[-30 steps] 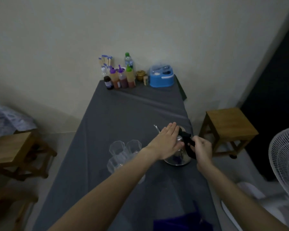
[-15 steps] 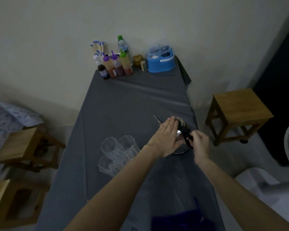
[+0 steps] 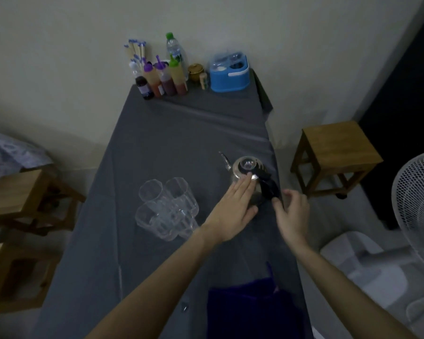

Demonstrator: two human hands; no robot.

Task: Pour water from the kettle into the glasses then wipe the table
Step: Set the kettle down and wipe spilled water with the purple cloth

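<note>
Kettle right of centre, glasses at its left. Left hand flat, fingers together, tips touching kettle — right hand at handle, fingers apart, not gripping.

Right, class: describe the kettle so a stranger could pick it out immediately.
Find the long table under a grey cloth. Near its right edge, beside a cluster of clear glasses, stands the kettle. It is the only shiny metal thing there, with a thin curved spout and black handle.
</note>
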